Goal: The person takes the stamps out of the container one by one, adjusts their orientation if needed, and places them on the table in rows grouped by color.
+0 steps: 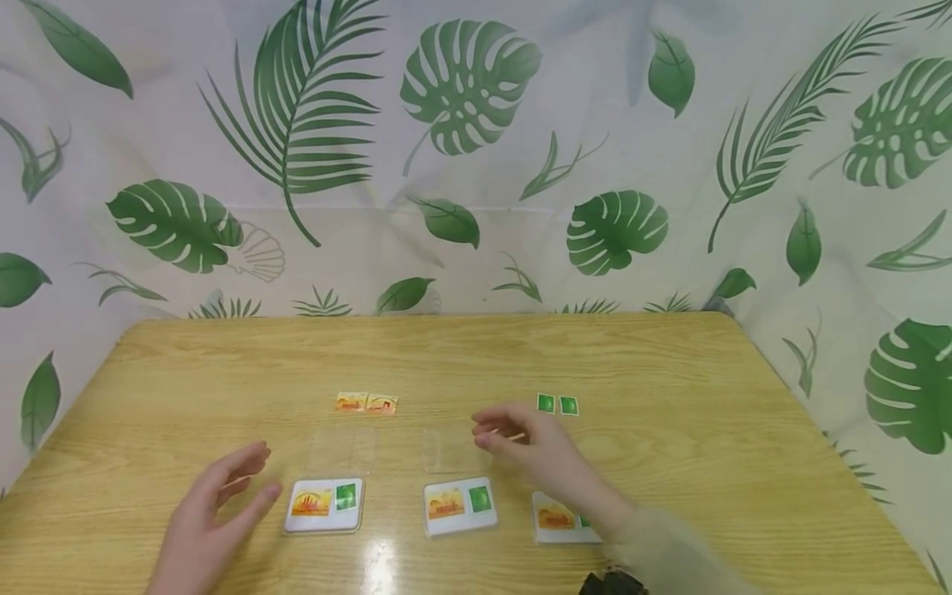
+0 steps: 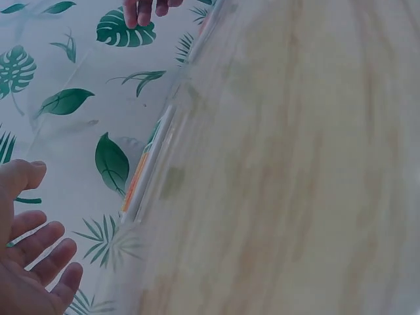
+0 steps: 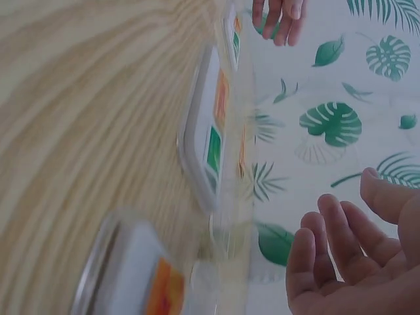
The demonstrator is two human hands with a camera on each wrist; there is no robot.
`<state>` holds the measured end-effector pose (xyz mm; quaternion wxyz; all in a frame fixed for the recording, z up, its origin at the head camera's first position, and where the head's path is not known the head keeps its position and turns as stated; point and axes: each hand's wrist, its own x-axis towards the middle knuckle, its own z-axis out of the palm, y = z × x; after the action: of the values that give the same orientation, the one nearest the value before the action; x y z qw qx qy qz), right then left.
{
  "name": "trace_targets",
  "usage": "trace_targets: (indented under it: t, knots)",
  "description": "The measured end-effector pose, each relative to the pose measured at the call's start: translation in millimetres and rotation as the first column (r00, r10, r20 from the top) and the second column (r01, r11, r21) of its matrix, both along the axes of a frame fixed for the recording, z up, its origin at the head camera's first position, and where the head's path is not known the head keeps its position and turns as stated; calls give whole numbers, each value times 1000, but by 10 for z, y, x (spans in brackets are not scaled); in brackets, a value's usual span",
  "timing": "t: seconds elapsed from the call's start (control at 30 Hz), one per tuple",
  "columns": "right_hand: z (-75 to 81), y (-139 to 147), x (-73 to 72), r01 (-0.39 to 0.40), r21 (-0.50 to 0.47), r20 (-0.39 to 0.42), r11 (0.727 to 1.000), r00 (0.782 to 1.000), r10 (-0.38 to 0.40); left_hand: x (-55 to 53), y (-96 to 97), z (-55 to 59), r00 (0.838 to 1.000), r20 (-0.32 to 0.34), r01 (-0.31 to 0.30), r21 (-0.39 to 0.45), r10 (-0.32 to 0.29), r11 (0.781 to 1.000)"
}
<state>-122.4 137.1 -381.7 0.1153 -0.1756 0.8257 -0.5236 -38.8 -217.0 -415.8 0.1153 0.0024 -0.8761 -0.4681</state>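
On the wooden table lie three flat white cards in clear cases, each bearing an orange stamp and a green stamp: the left case point(image 1: 325, 524), the middle case point(image 1: 461, 524) and the right case point(image 1: 568, 535). My left hand point(image 1: 216, 512) hovers left of the left case, thumb and fingers apart with nothing between them. My right hand point(image 1: 535, 446) is above the table behind the middle and right cases, fingers relaxed and bent a little, holding nothing. Its fingertips overlap the edge of a transparent plastic piece point(image 1: 449, 450). The right forearm partly hides the right case.
Another transparent piece point(image 1: 340, 450) lies behind the left case. Farther back are two loose orange stamps point(image 1: 367, 403) side by side and two green stamps point(image 1: 558, 404). A leaf-patterned cloth point(image 1: 476, 182) hangs behind the table point(image 1: 476, 347).
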Motion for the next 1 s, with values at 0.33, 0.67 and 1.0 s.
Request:
trace_targets:
  t: [0.33,0.67,1.0]
  knots:
    - [-30,-420,-15,-89,-2,40,996,995,89,16,13,-143,999,-18,47,10,-47,999]
    - [-99,-862,20,-153,11,59,988,987,152,10,-25,-288,991,-85,84,-178,-100,981]
    - [-75,-1307,15,-214,118,-57,970,973,222,4,-50,-335,991,-55,107,-247,-125,963]
